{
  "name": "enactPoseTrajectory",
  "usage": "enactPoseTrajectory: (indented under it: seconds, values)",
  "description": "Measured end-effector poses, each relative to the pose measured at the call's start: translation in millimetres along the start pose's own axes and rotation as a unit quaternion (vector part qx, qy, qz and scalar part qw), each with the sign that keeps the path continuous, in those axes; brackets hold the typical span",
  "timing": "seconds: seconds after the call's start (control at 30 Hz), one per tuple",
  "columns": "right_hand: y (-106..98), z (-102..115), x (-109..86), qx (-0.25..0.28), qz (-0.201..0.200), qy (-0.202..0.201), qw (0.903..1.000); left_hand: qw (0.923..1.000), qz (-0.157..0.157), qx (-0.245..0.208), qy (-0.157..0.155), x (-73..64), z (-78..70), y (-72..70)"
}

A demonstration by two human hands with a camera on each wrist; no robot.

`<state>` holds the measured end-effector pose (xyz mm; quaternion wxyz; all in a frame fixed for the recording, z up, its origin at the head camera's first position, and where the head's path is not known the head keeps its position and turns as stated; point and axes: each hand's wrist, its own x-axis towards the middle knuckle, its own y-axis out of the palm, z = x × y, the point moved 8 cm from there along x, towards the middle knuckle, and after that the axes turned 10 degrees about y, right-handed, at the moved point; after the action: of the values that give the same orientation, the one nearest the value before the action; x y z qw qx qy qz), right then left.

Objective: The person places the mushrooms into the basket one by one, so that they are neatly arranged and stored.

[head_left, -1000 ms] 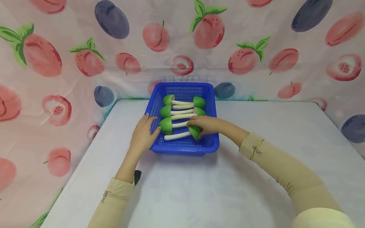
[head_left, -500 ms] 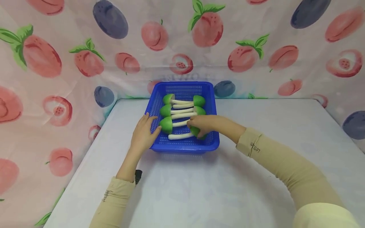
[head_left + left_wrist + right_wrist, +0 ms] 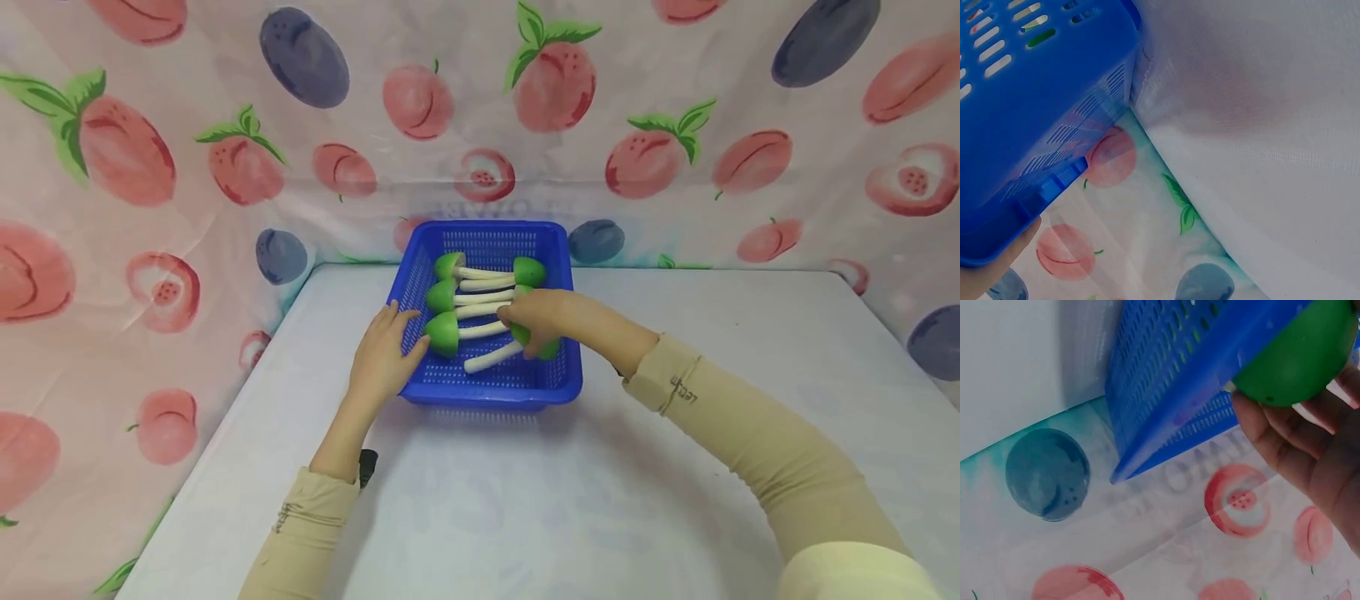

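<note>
A blue plastic basket [image 3: 491, 398] stands near the back of the white table. Inside it lie several mushrooms with green caps [image 3: 442, 333] and white stems, set side by side with caps at alternating ends. In the front right of the basket my right hand [image 3: 551, 315] grips the frontmost mushroom [image 3: 491, 358] by its cap, its stem slanting down to the left. The right wrist view has the round green cap [image 3: 1300, 359] against my fingertips, beside the basket wall. My left hand [image 3: 381, 354] rests over the basket's left rim, thumb and forefinger spread inward.
The white table [image 3: 480, 492] extends in front of the basket and to both sides. Behind and at the left hangs a fruit-print cloth [image 3: 420, 183], close to the basket's back edge. A small black thing [image 3: 367, 467] shows at my left wrist.
My right hand has taken a fuller grip on the front mushroom's cap and shifted it slightly right. The stem now slants more. My left hand stays on the rim.
</note>
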<state>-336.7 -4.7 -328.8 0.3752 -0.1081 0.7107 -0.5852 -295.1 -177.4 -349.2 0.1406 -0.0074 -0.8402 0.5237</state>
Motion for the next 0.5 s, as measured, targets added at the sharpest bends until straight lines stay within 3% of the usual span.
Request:
enactPoseTrajectory:
  seconds: [0.13,0.5]
  values:
    - [-2.4,-2.9,3.5,0.005,-0.030,0.003,0.9995,1.0000,-0.001,0.000,0.001,0.4,0.7,-0.3]
    - [17.1,-14.3,18.5,0.079,-0.083,-0.003,0.9934,0.9999,0.006,-0.001,-0.009,-0.1,1.1,0.6]
